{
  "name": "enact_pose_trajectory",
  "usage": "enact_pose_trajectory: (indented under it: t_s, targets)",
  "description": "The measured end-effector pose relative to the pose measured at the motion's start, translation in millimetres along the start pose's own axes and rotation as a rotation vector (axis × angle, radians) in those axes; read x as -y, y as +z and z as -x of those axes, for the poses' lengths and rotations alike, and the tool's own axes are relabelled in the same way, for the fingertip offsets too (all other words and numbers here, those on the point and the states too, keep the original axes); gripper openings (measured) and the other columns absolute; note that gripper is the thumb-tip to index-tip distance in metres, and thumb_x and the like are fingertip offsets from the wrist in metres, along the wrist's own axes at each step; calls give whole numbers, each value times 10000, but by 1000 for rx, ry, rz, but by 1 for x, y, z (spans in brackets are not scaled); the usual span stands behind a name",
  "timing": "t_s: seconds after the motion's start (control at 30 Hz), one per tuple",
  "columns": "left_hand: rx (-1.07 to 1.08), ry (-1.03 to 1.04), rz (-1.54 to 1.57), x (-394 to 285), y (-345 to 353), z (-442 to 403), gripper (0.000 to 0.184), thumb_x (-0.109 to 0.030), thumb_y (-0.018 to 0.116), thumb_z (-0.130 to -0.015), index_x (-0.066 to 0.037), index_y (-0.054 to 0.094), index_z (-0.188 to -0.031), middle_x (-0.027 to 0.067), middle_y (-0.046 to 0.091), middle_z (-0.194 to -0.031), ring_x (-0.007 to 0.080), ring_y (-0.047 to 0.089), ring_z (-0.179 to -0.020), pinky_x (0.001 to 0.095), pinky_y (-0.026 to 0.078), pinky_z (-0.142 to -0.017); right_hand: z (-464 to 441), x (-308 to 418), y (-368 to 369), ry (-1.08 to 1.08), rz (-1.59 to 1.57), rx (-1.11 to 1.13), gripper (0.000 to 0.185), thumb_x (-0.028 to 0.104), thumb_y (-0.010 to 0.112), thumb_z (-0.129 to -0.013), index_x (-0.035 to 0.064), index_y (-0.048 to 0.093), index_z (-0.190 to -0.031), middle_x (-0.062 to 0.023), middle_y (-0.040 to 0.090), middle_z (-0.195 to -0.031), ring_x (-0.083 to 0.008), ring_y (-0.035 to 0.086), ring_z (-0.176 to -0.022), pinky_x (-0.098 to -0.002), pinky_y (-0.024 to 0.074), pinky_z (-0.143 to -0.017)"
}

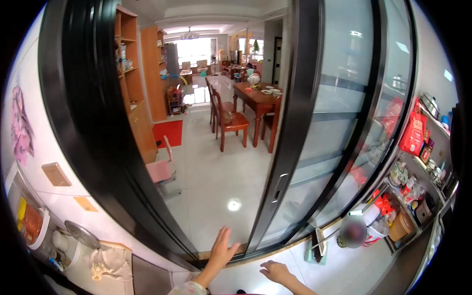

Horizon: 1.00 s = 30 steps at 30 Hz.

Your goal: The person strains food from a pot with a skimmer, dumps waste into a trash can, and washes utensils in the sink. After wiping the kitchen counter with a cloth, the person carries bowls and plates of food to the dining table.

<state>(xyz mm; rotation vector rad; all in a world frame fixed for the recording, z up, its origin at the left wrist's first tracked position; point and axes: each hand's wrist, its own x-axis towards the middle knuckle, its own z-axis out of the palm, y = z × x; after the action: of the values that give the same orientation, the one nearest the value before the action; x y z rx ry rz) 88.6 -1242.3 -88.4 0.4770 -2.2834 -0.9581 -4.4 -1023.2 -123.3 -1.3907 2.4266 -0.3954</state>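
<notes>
My left hand (222, 250) is raised at the bottom centre, with its fingers apart and nothing in it. To its right and lower, my right hand (276, 271) reaches in from the bottom edge, fingers loosely spread and holding nothing. Both hands are in front of the doorway's floor track (268, 253). A dark-framed glass sliding door (324, 123) stands to the right of the opening, its handle (279, 188) above my right hand. Neither hand touches the door.
Beyond the doorway are a wooden table (255, 97), chairs (231, 120), a pink chair (160, 172) and a red mat (167, 133). A dustpan (316, 248) and loaded shelves (418, 167) are at right. A counter (86, 273) with a cloth (110, 264) is at lower left.
</notes>
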Motion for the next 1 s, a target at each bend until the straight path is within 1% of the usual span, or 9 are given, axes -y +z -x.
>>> enact_pose_trajectory:
  t_s: [0.17, 0.27, 0.33, 0.37, 0.43, 0.53, 0.67, 0.8, 1.0]
  targets:
    - [15, 97, 317, -57, 51, -108, 806, -239, 674, -728, -6, 197, -1335, 228, 322, -1321, 333, 348, -1217, 372, 310, -991, 34, -23, -2, 139, -31, -109, 278, 313, 534, -809, 119, 588, -1002, -109, 595, -932, -281, 585, -855, -378, 487, -700]
    - [-103, 192, 227, -68, 83, -168, 860, -228, 668, -722, 2, 124, -1349, 258, 244, -1349, 355, 330, -1217, 381, 285, -1005, 56, -33, 10, 244, -73, -128, 276, 289, 550, -798, 112, 577, -1008, -113, 594, -904, -288, 589, -829, -390, 491, -684]
    - [-86, -31, 589, -101, 96, -185, 784, -152, 629, -759, -16, 128, -1346, 201, 346, -1262, 234, 474, -940, 350, 415, -823, 71, -38, 13, 398, -84, -67, 286, 311, 538, -807, 114, 588, -1008, -105, 600, -934, -276, 584, -862, -382, 487, -715]
    - [-253, 174, 623, -86, 119, -188, 736, -123, 602, -779, -26, 139, -1343, 151, 431, -1096, 173, 455, -833, 315, 426, -732, 78, -40, 17, 449, -101, -90, 292, 310, 539, -807, 114, 585, -1018, -106, 600, -938, -279, 586, -857, -389, 486, -719]
    - [-210, 13, 595, -91, 119, -187, 726, -146, 583, -802, -24, 117, -1345, 133, 438, -1030, 193, 456, -840, 329, 421, -737, 83, -44, 23, 552, -133, -70, 295, 309, 541, -806, 113, 583, -1022, -105, 600, -946, -281, 588, -853, -394, 485, -723]
    - [-251, 107, 567, -86, 127, -194, 670, -169, 577, -814, 14, 176, -1319, 232, 282, -1297, 321, 372, -1150, 399, 323, -951, 77, -40, 17, 627, -157, -62, 280, 285, 541, -806, 95, 575, -1010, -112, 593, -926, -291, 589, -842, -393, 488, -713]
    - [-176, 131, 553, -99, 136, -203, 639, -150, 551, -829, -8, 166, -1319, 222, 314, -1270, 326, 395, -1123, 399, 346, -930, 39, -39, 3, 610, -176, -172, 240, 256, 554, -794, 52, 556, -922, -148, 578, -892, -322, 582, -837, -420, 485, -685]
    - [-90, 147, 615, -104, 155, -211, 628, -200, 548, -841, -1, 168, -1300, 224, 353, -1220, 318, 446, -1050, 399, 397, -871, 24, -28, 2, 594, -124, -315, 250, 240, 559, -795, 63, 540, -971, -122, 570, -857, -302, 588, -784, -396, 488, -653]
    - [1, 168, 558, -116, 206, -241, 528, -210, 562, -835, 20, 262, -1203, 212, 432, -1095, 306, 494, -943, 389, 423, -796, 70, -3, 19, 864, -203, -302, 261, 267, 552, -801, 49, 549, -945, -152, 579, -917, -308, 587, -845, -411, 483, -692]
